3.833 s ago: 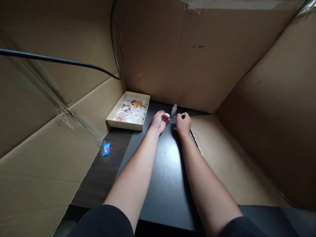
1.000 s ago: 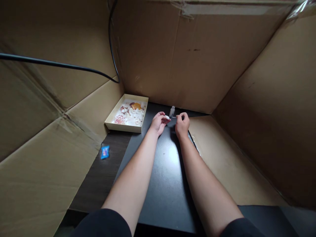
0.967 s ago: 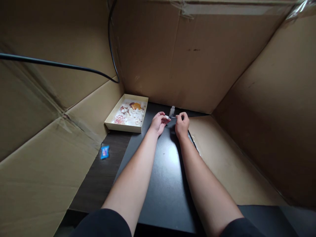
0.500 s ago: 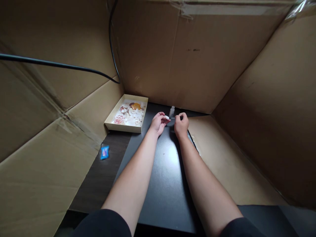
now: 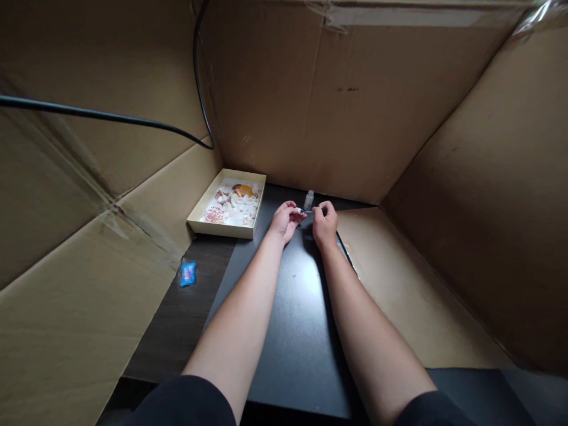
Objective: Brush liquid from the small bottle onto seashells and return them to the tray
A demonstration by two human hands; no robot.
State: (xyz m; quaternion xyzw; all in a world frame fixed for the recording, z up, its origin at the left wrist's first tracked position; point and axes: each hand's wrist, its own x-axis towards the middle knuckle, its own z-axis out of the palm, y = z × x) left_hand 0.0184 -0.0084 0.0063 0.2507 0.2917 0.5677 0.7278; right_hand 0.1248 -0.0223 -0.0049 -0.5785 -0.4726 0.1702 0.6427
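Observation:
My left hand (image 5: 285, 220) is curled around a small white shell (image 5: 299, 210) held at its fingertips. My right hand (image 5: 325, 223) is closed in a pinch on a thin dark-handled tool (image 5: 316, 210) whose tip meets the shell. Both hands hover over a black mat (image 5: 293, 313) at the far end of the desk. A small clear bottle (image 5: 308, 199) stands upright just behind the hands. A shallow cream box (image 5: 202, 212) with several shells in it lies to the left of my left hand.
Brown cardboard walls (image 5: 346, 112) close in the desk on the left, back and right. A black cable (image 5: 133, 121) runs across the left wall. A small blue packet (image 5: 187, 273) lies on the dark wooden desk (image 5: 177, 325) at the left.
My right hand has shifted slightly left, bringing the tool tip onto the shell. The left hand has stayed in place.

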